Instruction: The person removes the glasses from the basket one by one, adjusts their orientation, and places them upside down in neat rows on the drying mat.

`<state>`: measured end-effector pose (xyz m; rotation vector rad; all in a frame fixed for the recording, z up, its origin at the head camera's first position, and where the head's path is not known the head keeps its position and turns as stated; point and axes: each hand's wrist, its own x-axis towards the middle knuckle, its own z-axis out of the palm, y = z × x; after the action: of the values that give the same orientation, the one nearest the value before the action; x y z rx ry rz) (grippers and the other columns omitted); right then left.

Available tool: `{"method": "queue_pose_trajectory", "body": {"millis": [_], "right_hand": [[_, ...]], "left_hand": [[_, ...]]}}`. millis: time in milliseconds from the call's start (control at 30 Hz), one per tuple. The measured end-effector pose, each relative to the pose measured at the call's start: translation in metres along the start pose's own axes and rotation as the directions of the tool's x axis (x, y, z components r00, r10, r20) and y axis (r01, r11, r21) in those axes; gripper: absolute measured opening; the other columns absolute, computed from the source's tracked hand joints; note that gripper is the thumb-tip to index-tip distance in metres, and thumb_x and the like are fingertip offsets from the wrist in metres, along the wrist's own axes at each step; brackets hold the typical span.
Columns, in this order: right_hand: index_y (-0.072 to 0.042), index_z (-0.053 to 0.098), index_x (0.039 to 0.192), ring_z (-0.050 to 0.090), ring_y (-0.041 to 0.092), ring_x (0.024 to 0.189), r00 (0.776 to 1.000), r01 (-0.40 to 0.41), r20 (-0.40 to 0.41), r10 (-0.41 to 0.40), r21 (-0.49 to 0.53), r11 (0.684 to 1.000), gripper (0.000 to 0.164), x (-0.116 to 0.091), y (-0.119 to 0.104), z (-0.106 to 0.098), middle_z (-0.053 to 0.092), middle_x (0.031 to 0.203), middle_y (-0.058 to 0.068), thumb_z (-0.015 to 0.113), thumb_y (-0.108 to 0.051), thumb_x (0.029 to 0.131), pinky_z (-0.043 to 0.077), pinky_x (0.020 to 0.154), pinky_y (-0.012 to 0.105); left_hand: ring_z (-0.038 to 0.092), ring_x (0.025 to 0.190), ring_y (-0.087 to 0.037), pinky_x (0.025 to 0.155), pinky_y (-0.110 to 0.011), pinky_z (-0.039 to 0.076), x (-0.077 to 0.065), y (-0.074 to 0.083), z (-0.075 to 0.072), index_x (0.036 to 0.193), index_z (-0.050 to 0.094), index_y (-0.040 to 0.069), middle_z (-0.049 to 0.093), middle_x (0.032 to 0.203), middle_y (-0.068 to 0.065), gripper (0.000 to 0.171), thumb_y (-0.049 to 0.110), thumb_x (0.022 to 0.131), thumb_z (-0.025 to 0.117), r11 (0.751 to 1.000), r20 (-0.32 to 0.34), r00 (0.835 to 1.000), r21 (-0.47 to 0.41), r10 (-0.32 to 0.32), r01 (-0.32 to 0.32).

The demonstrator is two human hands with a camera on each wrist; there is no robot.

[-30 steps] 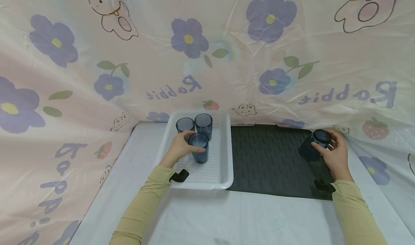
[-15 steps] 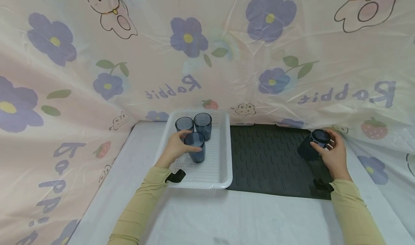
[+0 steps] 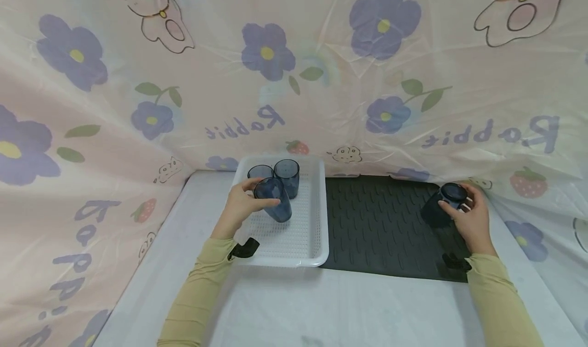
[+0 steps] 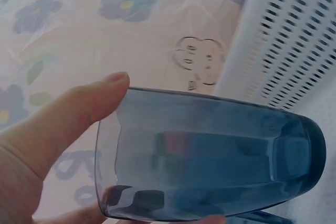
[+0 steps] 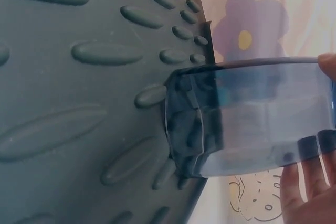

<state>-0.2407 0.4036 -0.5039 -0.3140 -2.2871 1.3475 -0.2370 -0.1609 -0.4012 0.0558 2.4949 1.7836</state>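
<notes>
My left hand [image 3: 239, 206] grips a blue glass tumbler [image 3: 279, 206] near its rim, thumb on one side and fingers on the other. That tumbler leans over the white perforated tray [image 3: 323, 219], its mouth tipped toward the hand; the left wrist view shows nothing inside the glass [image 4: 210, 150]. Right behind it, two more blue tumblers, one at the left [image 3: 260, 172] and one at the right [image 3: 287, 176], stand mouth up in the tray. At the dark mat's far right corner, my right hand [image 3: 475, 222] holds another tumbler [image 5: 252, 119] upside down around its base, rim against the mat.
A dark ribbed mat [image 3: 376, 229] lies directly right of the tray on a white-covered table [image 3: 358, 311]. A printed curtain [image 3: 321, 107] rises close behind and at both sides. Black camera mounts [image 3: 245, 247] sit at both wrists.
My left hand has lifted its tumbler a little and drawn it left, and the glass has gone from upright to tilted. The right hand and its tumbler stay in place.
</notes>
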Motion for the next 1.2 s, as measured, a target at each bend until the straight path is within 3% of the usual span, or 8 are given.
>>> {"method": "queue_pose_trajectory", "body": {"millis": [167, 300, 400, 600, 900, 1200], "right_hand": [[-0.03, 0.039, 0.143, 0.042, 0.006, 0.109, 0.999, 0.037, 0.008, -0.037, -0.017, 0.999, 0.073, 0.01, 0.024, 0.0, 0.042, 0.135, -0.005, 0.078, -0.031, 0.081, 0.037, 0.089, 0.023], [-0.035, 0.036, 0.144, 0.041, 0.017, 0.116, 0.999, 0.041, 0.013, -0.041, -0.023, 0.999, 0.074, 0.015, 0.035, 0.001, 0.039, 0.14, 0.002, 0.076, -0.036, 0.082, 0.037, 0.094, 0.033], [-0.036, 0.034, 0.145, 0.039, 0.023, 0.12, 1.0, 0.026, 0.017, -0.026, -0.025, 0.999, 0.075, 0.017, 0.04, 0.001, 0.036, 0.143, 0.005, 0.075, -0.039, 0.082, 0.035, 0.097, 0.039], [-0.037, 0.034, 0.144, 0.038, 0.022, 0.12, 0.999, 0.025, 0.027, -0.025, -0.003, 1.0, 0.074, 0.015, 0.04, 0.002, 0.035, 0.144, 0.004, 0.075, -0.036, 0.083, 0.035, 0.097, 0.038], [-0.038, 0.033, 0.145, 0.037, 0.022, 0.121, 1.0, 0.009, 0.029, -0.01, 0.003, 1.0, 0.075, 0.014, 0.038, 0.002, 0.034, 0.144, 0.004, 0.074, -0.039, 0.082, 0.034, 0.099, 0.04], [-0.039, 0.033, 0.144, 0.038, 0.022, 0.122, 1.0, -0.001, 0.027, 0.001, 0.01, 1.0, 0.075, 0.015, 0.039, 0.003, 0.034, 0.144, 0.003, 0.075, -0.037, 0.082, 0.034, 0.098, 0.039]], "left_hand": [[0.061, 0.09, -0.032, 0.079, -0.039, 0.057, -0.004, 0.007, -0.007, 0.14, 0.048, 0.016, 0.044, 0.127, -0.015, 0.084, 0.024, 0.067, 0.089, 0.991, -0.012, 1.0, -0.132, -0.02, 0.018], [0.059, 0.097, -0.03, 0.08, -0.037, 0.057, -0.006, 0.013, -0.009, 0.14, 0.049, 0.017, 0.036, 0.136, -0.014, 0.081, 0.022, 0.069, 0.088, 0.979, -0.042, 0.998, -0.2, -0.052, 0.043], [0.06, 0.093, -0.028, 0.077, -0.036, 0.058, -0.005, 0.016, -0.008, 0.138, 0.05, 0.017, 0.036, 0.134, -0.013, 0.08, 0.021, 0.068, 0.089, 0.967, -0.073, 0.996, -0.251, -0.059, 0.039], [0.059, 0.089, -0.025, 0.076, -0.037, 0.058, -0.006, 0.021, -0.001, 0.137, 0.051, 0.014, 0.042, 0.122, -0.013, 0.077, 0.017, 0.069, 0.088, 0.944, -0.117, 0.993, -0.329, -0.024, -0.016], [0.056, 0.102, -0.03, 0.079, -0.042, 0.057, -0.004, 0.026, 0.013, 0.135, 0.05, 0.012, 0.041, 0.123, -0.015, 0.071, 0.013, 0.074, 0.084, 0.897, -0.102, 0.995, -0.438, 0.016, -0.059], [0.065, 0.085, -0.03, 0.078, -0.047, 0.056, 0.002, 0.033, 0.028, 0.131, 0.053, 0.009, 0.048, 0.119, -0.017, 0.067, 0.013, 0.072, 0.086, 0.871, -0.104, 0.993, -0.481, 0.057, -0.101]]}}
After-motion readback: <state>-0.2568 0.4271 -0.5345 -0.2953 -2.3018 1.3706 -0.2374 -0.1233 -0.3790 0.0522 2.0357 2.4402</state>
